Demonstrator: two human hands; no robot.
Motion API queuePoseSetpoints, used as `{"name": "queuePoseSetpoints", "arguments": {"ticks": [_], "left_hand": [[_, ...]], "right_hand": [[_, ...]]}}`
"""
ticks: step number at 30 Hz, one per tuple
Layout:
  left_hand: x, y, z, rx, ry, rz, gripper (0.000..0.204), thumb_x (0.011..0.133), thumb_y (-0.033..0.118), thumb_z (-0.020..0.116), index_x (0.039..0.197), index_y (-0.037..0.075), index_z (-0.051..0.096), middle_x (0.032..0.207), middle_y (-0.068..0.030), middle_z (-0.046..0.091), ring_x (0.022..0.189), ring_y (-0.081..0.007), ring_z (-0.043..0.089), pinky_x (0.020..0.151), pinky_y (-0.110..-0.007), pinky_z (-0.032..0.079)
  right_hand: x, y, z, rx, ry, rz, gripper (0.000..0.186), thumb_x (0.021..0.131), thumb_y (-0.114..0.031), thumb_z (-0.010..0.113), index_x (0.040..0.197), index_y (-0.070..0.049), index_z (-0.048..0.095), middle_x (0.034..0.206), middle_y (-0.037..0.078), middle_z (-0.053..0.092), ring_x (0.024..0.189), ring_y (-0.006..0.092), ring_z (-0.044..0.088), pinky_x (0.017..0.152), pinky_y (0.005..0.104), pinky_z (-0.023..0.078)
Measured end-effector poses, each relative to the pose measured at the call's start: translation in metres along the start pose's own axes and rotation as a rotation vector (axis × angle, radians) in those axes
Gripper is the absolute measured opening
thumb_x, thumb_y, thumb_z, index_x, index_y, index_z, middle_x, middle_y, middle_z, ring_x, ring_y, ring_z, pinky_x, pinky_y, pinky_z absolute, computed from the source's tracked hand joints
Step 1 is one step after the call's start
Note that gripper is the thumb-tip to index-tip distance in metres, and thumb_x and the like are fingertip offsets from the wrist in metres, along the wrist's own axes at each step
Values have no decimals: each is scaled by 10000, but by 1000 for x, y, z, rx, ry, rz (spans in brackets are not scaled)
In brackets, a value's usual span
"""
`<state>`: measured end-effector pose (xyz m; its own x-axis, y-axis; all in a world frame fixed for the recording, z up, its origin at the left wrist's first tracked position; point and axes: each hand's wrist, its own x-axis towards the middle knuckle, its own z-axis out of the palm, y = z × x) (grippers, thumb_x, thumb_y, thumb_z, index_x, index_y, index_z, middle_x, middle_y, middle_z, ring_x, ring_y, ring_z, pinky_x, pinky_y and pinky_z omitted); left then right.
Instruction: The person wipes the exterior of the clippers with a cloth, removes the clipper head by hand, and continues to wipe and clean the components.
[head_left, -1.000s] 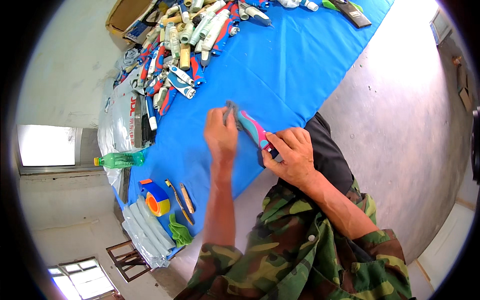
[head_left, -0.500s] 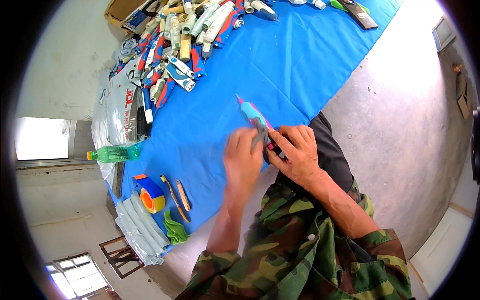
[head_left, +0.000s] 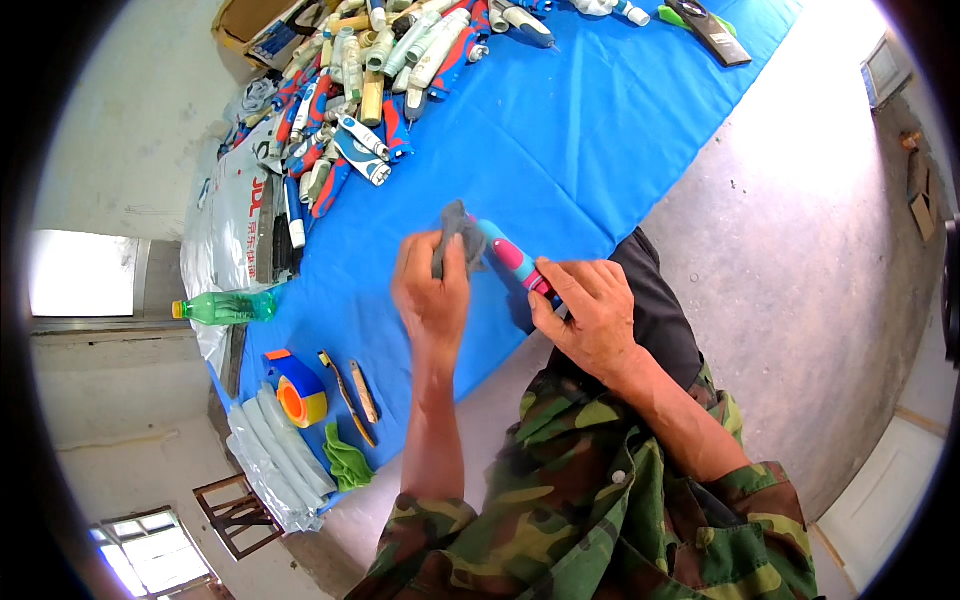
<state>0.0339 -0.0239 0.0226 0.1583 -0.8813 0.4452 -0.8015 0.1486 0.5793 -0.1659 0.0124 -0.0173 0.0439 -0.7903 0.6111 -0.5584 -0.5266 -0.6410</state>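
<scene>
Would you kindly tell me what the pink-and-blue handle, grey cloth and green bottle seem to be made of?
Pink-and-blue handle: probably smooth hard plastic, judging by its rigid shape and distinct colour areas.
Grey cloth: likely soft, matte fabric, since it bunches in the left hand; fibre unclear.
Green bottle: glossy, see-through, so probably plastic, though glass isn't ruled out.

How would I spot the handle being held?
Find the big blue cloth, then the right hand at its near edge. The handle points from that hand toward a gray rag; unlike the piled handles, it's pink and turquoise.
</scene>
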Motion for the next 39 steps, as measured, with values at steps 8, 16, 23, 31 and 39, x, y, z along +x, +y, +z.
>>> {"name": "queuePoseSetpoints", "arguments": {"ticks": [8,16,23,31,39], "left_hand": [[-50,28,2,-82,-154,186,188,893,15,780,1078,15,743,1044,-160,735,874,-336,725,747,-426,575],[1,-26,19,66,-45,175,144,937,-5,741,1082,-7,734,1008,-172,712,849,-355,710,710,-437,544],[-8,1,7,36,-30,117,123,917,33,768,1035,4,749,1036,-165,728,875,-352,712,745,-419,562],[-26,4,15,2,-101,163,221,861,12,768,1081,31,748,1024,-163,729,932,-394,703,813,-475,574],[26,-44,1,18,27,-31,206,897,47,755,1102,28,752,1086,-172,735,979,-383,718,839,-473,584]], "right_hand": [[-9,-4,3,-21,-63,28,391,808,-111,849,1181,-53,747,987,54,721,840,257,659,746,389,487],[-5,-3,3,34,-52,10,370,817,-69,830,1174,-30,739,971,77,710,825,278,647,707,409,507],[-2,-5,0,54,-77,123,337,842,-51,808,1169,-16,737,925,85,698,807,291,637,696,408,517],[-4,-4,2,101,-126,167,304,877,-50,788,1176,-7,747,889,99,691,771,278,636,689,385,526],[0,-6,-26,755,-94,910,293,1062,-102,687,1298,71,710,951,7,733,793,56,603,733,233,505]]}}
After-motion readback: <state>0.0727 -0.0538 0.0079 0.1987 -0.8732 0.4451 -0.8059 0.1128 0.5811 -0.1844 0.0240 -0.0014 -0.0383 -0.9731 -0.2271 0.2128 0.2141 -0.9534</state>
